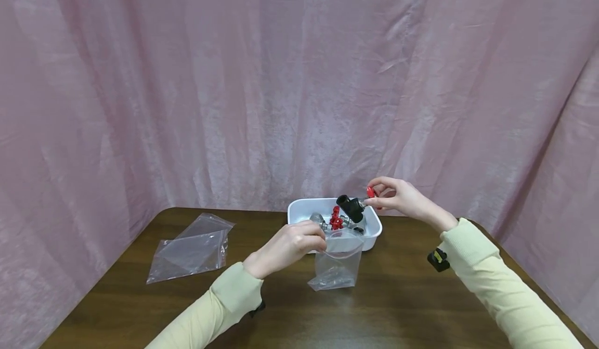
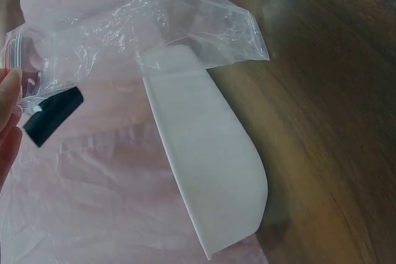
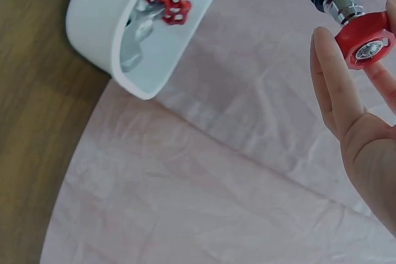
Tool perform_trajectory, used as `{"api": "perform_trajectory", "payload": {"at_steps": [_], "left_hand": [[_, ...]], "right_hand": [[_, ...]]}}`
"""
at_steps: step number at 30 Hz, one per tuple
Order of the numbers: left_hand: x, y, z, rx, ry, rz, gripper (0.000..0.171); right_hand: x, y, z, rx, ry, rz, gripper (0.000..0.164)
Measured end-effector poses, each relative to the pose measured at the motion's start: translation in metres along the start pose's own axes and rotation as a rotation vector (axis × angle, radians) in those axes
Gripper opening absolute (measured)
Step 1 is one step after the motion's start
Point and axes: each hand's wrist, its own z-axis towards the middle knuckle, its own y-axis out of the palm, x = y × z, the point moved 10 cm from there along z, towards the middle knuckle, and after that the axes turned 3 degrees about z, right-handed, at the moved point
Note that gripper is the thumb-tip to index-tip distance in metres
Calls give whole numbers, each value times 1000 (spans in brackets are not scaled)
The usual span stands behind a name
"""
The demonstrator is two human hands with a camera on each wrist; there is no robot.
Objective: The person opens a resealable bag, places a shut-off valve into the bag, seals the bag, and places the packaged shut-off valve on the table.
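In the head view, here's the right hand (image 1: 401, 199) pinching the dark valve (image 1: 353, 211) by its red handwheel (image 1: 370, 192), up over the white tray (image 1: 297, 211), while the left hand (image 1: 296, 243) pinches the clear bag (image 1: 338, 270) by its mouth, just in front of the tray! Across to the left wrist view: that clear bag looks light, soft and slippery, best held at the mouth. And the right wrist view shows fingers (image 3: 337, 78) at the red handwheel, a stiff, sturdy hold, though the dark valve looks heavy enough to swivel, so its metal neck (image 3: 343, 5) might steady it better
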Motion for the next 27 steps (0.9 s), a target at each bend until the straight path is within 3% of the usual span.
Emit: {"api": "perform_trajectory", "payload": {"at_steps": [10,27], "left_hand": [[-3,0,-3,-10,3,-3,20],[-11,1,-5,12,-56,-95,19]], "right_hand": [[-24,9,-7,-64,-5,97,36],[-31,23,-16,-144,-24,64,34]]}}
